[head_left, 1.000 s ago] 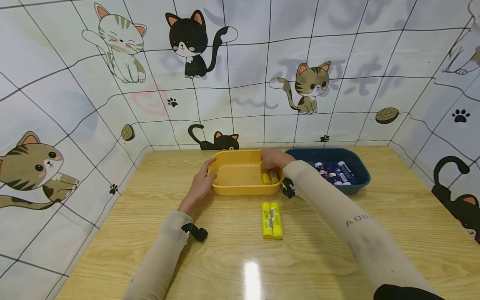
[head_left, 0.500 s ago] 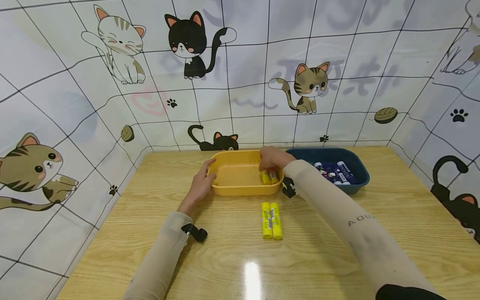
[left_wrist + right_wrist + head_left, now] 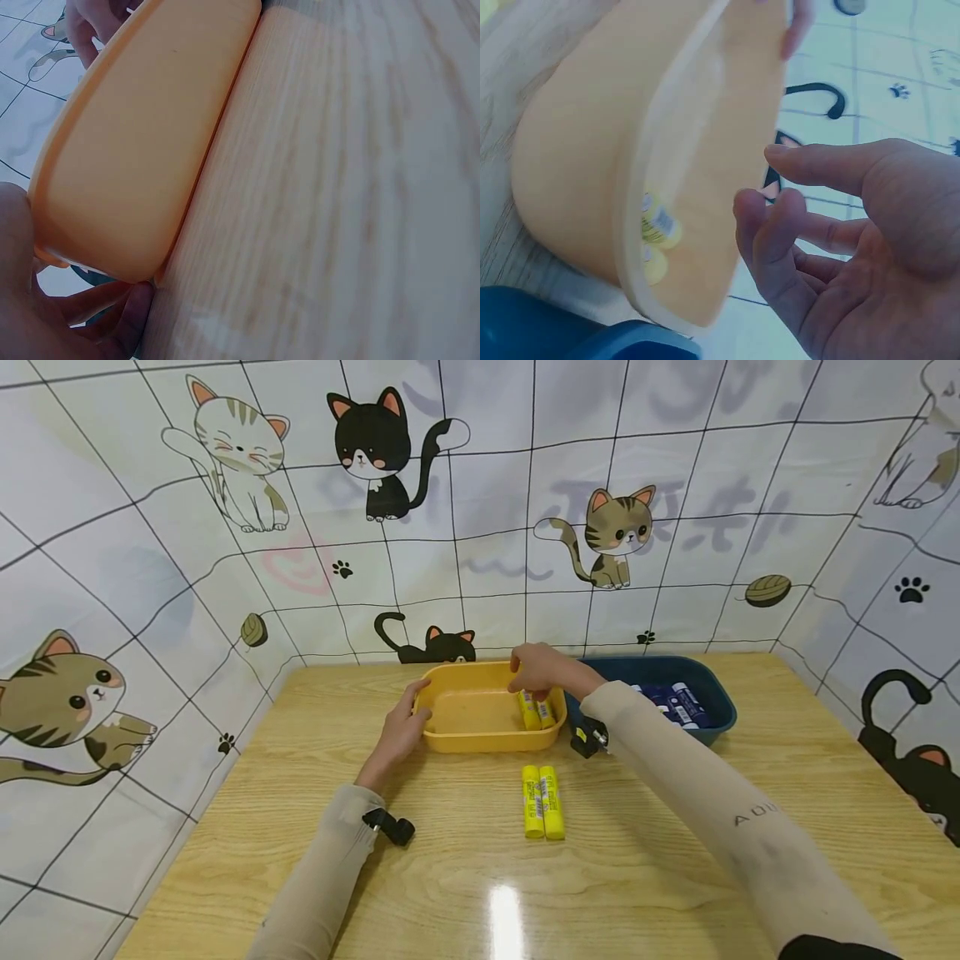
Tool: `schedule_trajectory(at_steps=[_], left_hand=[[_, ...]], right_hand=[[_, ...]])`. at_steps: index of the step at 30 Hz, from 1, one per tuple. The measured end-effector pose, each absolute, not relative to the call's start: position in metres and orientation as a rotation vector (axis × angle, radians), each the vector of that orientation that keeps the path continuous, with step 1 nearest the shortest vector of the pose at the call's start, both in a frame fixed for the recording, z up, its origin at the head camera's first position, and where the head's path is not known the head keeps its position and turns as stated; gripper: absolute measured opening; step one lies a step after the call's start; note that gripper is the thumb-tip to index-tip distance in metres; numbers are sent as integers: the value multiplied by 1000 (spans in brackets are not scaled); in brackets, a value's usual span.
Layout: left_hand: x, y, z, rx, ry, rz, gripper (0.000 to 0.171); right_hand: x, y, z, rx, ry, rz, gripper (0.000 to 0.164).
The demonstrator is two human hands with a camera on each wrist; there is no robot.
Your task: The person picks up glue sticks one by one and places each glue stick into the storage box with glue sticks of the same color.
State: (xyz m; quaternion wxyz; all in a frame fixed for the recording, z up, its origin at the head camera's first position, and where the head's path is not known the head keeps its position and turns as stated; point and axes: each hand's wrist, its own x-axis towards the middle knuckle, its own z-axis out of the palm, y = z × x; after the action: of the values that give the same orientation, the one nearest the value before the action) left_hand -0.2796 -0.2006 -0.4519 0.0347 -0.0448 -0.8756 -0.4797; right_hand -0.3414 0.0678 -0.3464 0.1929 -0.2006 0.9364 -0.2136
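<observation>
My left hand (image 3: 400, 731) grips the left end of the yellow plastic basket (image 3: 491, 743), with its thumb over the rim; in the left wrist view the fingers (image 3: 131, 319) wrap the end wall. Two yellow glue sticks (image 3: 529, 712) lie side by side inside the basket's right end. Over that end hovers my right hand (image 3: 551, 668). Its thumb and fingers (image 3: 810, 166) are apart and bent, with nothing between them in the right wrist view. On the table in front of the basket, two more yellow glue sticks (image 3: 543, 803) lie parallel and close together.
A dark blue basket (image 3: 720, 720) stands right beside the yellow one, holding several dark blue glue sticks (image 3: 688, 703). My right forearm passes over its front left part. Behind the wooden table (image 3: 450, 877) rises a cat-patterned cloth wall (image 3: 495, 602).
My right hand has lifted up from the glue sticks in the basket and its fingers have let go. My left hand stays on the basket's end.
</observation>
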Motion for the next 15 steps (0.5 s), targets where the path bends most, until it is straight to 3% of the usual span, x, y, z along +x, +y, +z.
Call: schedule_trajectory(at_steps=[15], left_hand=[[-277,-199,-449,-119,-2687,-1472,53]], right_hand=[[-283,106,-342,-822,2648,-821,41]])
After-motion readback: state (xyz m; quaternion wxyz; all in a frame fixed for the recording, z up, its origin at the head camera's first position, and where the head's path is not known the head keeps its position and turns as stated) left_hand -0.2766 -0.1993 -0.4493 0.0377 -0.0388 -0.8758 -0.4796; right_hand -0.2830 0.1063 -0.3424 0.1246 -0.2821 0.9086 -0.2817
